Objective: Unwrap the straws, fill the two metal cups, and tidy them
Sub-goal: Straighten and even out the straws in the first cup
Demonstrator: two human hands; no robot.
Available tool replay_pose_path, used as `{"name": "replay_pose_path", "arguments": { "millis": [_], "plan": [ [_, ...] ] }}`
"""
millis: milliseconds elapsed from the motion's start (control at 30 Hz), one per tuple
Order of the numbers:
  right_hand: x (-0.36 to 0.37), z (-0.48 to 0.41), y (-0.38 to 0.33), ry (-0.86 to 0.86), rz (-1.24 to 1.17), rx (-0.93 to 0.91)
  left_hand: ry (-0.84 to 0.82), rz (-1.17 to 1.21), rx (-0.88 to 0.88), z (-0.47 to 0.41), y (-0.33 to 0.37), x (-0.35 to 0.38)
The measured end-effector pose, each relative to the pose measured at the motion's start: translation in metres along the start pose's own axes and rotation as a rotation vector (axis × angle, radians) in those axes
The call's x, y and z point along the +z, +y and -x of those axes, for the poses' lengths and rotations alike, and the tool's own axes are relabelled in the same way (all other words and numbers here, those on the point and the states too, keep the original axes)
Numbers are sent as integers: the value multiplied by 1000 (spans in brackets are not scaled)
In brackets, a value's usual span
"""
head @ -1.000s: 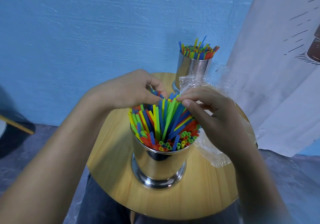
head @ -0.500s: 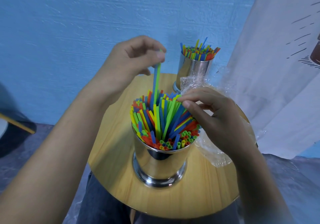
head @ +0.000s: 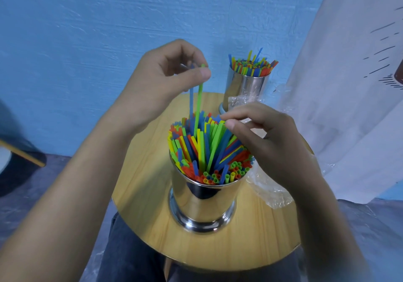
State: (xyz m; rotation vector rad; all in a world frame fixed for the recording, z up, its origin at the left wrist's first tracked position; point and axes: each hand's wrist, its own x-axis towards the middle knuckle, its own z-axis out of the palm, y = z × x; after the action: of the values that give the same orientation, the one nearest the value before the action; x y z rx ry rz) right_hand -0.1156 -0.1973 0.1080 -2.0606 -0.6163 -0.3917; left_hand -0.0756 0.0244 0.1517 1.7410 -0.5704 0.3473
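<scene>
**Two straws pinched above a packed cup**

The near metal cup (head: 202,205) stands upright at the middle of the round wooden tabletop (head: 141,194). It is crammed with red, blue, green and yellow straws (head: 209,151), which fan outward above the rim.

The left grip (head: 168,81) hangs above this cup. Its thumb and curled fingers are clamped on the upper ends of a blue straw (head: 191,101) and a green straw (head: 198,101). Both straws stand nearly upright, their lower ends down among the bundle in the cup.

The right grip (head: 268,146) sits at the cup's right side with its fingers curled. Its thumb and forefinger tips are at the tops of the fanned straws; whether they pinch one or only touch cannot be told.

The far metal cup (head: 246,85) stands at the tabletop's far edge, well apart from the near one, and is also full of coloured straws (head: 253,65).

Crumpled clear plastic wrap (head: 270,192) lies on the tabletop just right of the near cup, partly under the right wrist.
</scene>
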Motion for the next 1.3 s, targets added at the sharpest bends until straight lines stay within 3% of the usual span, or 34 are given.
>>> {"name": "replay_pose_path", "arguments": {
  "millis": [400,967,1067,1167,1300],
  "plan": [
    [12,-7,-8,56,154,3,250,307,63,-4,17,4],
    [16,-11,-4,137,19,25,471,471,54,-2,9,-5],
    [10,-10,-2,243,-132,-9,504,416,-20,1,-3,-4],
    [0,-8,1,360,-473,51,495,209,-119,8,-20,-3],
    [-12,-8,3,448,-798,145,288,-68,-191,18,-32,2]
  ]
}}
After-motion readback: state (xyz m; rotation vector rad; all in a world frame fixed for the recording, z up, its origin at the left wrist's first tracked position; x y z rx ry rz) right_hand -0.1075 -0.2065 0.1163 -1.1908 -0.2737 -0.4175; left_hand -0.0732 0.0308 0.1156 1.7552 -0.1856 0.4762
